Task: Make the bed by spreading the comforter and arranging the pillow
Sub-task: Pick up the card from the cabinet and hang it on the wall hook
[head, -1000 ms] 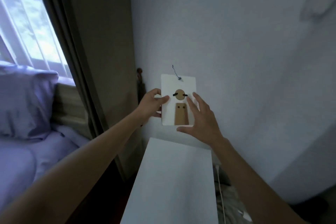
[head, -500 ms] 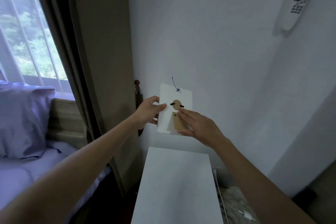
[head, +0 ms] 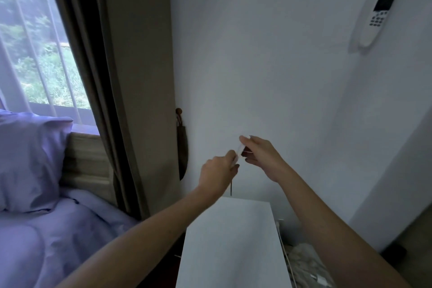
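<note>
hands: left hand (head: 218, 172) and right hand (head: 261, 155) both pinch a thin white card (head: 239, 156) edge-on
risk: card could slip onto the bench (head: 231, 241); bed (head: 58, 236) untouched

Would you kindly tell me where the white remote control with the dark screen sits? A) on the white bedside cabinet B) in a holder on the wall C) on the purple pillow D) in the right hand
B: the white remote control with the dark screen hangs in a holder on the pale wall, well above both hands.

Lavender pillow (head: 28, 161) upright above rumpled lavender comforter (head: 58, 236).
</note>
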`<state>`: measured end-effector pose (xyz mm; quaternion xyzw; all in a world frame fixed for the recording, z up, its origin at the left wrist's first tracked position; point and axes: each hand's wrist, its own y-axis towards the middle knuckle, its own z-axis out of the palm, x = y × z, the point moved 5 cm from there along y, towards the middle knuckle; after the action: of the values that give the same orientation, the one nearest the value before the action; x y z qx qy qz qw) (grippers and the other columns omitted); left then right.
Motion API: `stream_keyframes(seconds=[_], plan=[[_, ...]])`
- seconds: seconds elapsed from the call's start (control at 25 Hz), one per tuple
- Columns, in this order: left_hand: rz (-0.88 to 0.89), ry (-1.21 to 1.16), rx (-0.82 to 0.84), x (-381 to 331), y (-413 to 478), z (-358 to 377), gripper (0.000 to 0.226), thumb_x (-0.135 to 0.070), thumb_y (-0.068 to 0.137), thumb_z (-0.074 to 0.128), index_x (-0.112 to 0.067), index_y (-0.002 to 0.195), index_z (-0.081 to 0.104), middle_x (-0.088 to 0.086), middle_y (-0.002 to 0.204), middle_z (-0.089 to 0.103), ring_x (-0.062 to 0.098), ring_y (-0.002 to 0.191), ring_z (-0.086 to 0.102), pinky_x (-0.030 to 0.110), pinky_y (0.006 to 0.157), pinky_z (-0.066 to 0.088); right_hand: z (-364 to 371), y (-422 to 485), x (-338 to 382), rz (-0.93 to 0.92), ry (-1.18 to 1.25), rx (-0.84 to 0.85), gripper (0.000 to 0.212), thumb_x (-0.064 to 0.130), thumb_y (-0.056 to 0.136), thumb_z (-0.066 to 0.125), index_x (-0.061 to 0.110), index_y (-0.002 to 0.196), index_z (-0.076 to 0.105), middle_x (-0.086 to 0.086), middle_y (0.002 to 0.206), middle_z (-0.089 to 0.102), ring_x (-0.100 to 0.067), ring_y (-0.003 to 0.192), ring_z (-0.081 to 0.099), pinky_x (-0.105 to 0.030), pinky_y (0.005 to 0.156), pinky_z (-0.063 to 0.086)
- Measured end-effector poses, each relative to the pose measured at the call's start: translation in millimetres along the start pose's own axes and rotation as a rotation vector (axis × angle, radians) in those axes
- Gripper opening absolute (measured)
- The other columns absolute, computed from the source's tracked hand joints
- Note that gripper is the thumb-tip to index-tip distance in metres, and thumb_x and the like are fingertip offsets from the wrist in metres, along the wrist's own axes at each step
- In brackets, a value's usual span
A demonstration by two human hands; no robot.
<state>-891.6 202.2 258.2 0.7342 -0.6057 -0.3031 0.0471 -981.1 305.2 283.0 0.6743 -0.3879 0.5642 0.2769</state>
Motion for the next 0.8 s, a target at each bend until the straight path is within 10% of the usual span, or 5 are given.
stream_keyframes(seconds=[0.24, 0.48, 0.8], plan=[[0.056, 0.018, 0.075, 3.3, -17.7, 34.4, 0.033, -0.045, 0.096, 0.039, -0.025, 0.117, 0.054, 0.004, 0.105, 0.072, 0.028, 0.087, 0.069, 0.037, 0.073, 0.056, -12.4, -2.9, -21.9, -0.006, 0.029, -0.082, 0.024, 0.001, 0.092, 0.039, 0.008, 0.096, 0.061, -0.019, 0.103, 0.067, -0.024, 0.088, 0.065, -0.029, 0.077, 0.055], [-0.33, -0.426, 0.234, 66.3, -5.6, 55.5, 0.051, -0.032, 0.095, 0.051, -0.018, 0.141, 0.037, 0.004, 0.144, 0.048, 0.024, 0.128, 0.049, 0.037, 0.105, 0.041, -26.8, -4.4, -45.7, 0.03, 0.096, 0.027, 0.025, 0.003, 0.098, 0.041, 0.008, 0.115, 0.057, -0.01, 0.104, 0.066, -0.019, 0.091, 0.065, -0.026, 0.08, 0.055], [-0.448, -0.679, 0.343, 72.3, -7.8, 86.4, 0.015, -0.02, 0.094, 0.051, -0.013, 0.108, 0.051, 0.011, 0.104, 0.07, 0.028, 0.096, 0.068, 0.047, 0.086, 0.056, -33.0, 10.1, -93.1, 0.068, 0.163, -0.073, 0.026, 0.005, 0.098, 0.042, 0.018, 0.111, 0.061, -0.007, 0.103, 0.06, -0.021, 0.093, 0.058, -0.036, 0.077, 0.051]])
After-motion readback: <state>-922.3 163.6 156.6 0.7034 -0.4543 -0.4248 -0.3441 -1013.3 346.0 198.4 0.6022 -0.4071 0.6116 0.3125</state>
